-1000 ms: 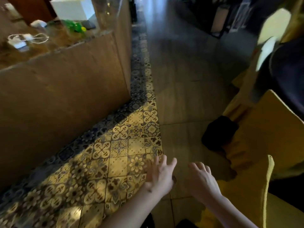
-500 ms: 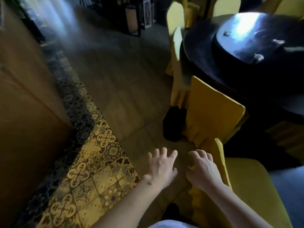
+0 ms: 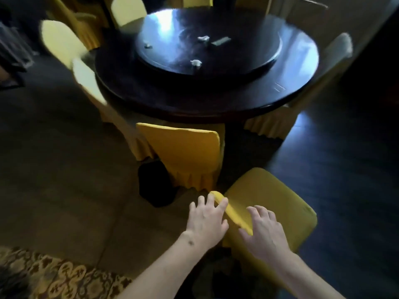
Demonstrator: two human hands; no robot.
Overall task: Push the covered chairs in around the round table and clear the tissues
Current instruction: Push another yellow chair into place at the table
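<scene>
- Head view showed your left hand (image 3: 206, 216) at the top edge of the near chair's (image 3: 269, 203) backrest, fingers spread and lightly bent, the fingertips touching the yellow cover at its left corner.
- Your right hand (image 3: 264, 230) sat over the same backrest edge a little to the right, fingers apart and relaxed; whether they pressed on the cover or hovered just above it could not be told.
- That chair stood well out from the round table (image 3: 205, 98), its seat turned toward the right.
- A second chair (image 3: 183, 154) stood between it and the table, backrest toward you, its seat tucked under the table's rim.
- More covered chairs ringed the table: two pale ones (image 3: 86, 80) on the left, one (image 3: 336, 55) on the right, others at the far side.
- On the turntable (image 3: 168, 39) in the table's middle lay three crumpled tissues (image 3: 195, 62), well apart from each other, and a flat grey item (image 3: 220, 41) too blurred to name.
- A dark bin (image 3: 154, 186) stood on the floor just left of the second chair.
- Patterned tile (image 3: 64, 277) showed at the lower left.
</scene>
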